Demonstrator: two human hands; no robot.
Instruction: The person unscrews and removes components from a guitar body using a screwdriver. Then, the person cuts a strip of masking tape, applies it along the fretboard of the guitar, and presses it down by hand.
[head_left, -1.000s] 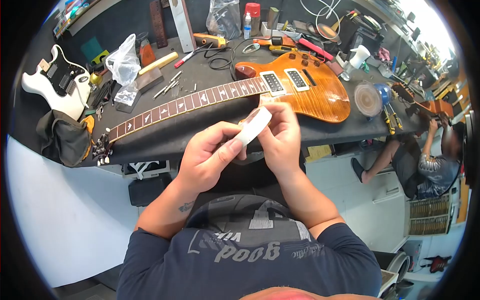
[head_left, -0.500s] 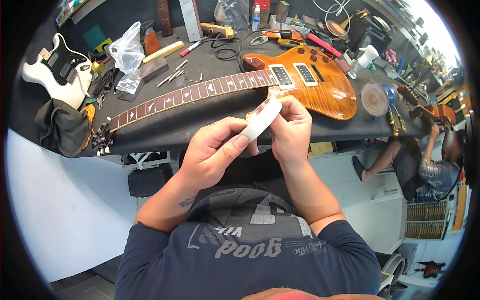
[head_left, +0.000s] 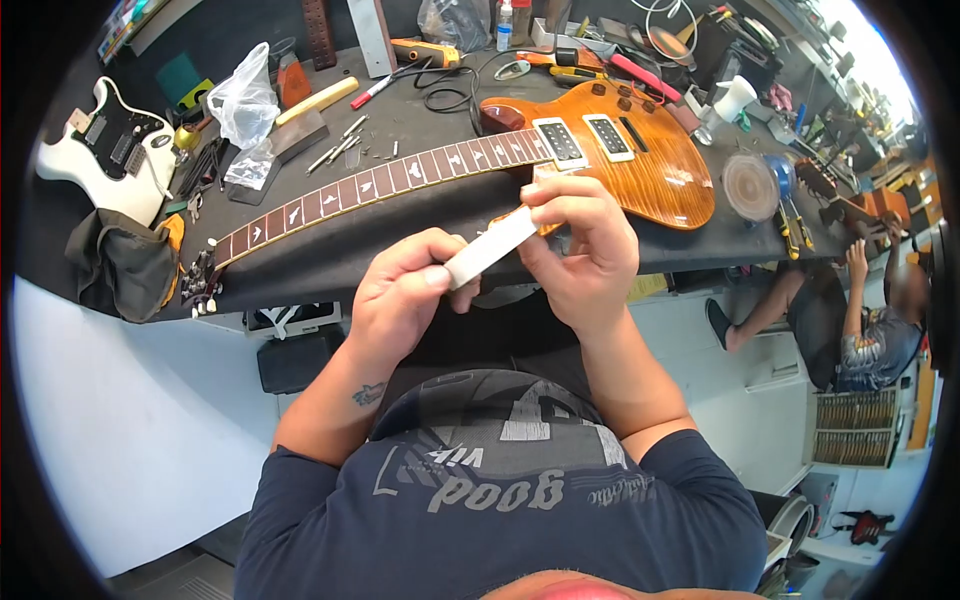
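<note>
A roll of white tape [head_left: 492, 247] is held edge-on in front of the bench, slanting up to the right. My left hand [head_left: 405, 288] is closed on its lower end, thumb on top. At the upper end, my right hand [head_left: 585, 245] has its curled fingertips against the tape, with the thumb beneath. Just beyond my hands lies an amber electric guitar [head_left: 668, 185], strings off, its fretboard [head_left: 385, 183] running left to the headstock [head_left: 203, 283]. Part of the guitar's lower edge is hidden behind my right hand.
On the dark bench [head_left: 420, 125] sit small metal rods [head_left: 335, 150], a red marker [head_left: 370, 92] and a plastic bag [head_left: 245, 100]. A white guitar body [head_left: 75, 165] stands at left beside a dark cloth [head_left: 125, 262]. Another person [head_left: 880, 340] sits at right.
The tape roll has turned so its outer face shows edge-on, and has come slightly lower and left. My right-hand fingers have shifted round its upper end.
</note>
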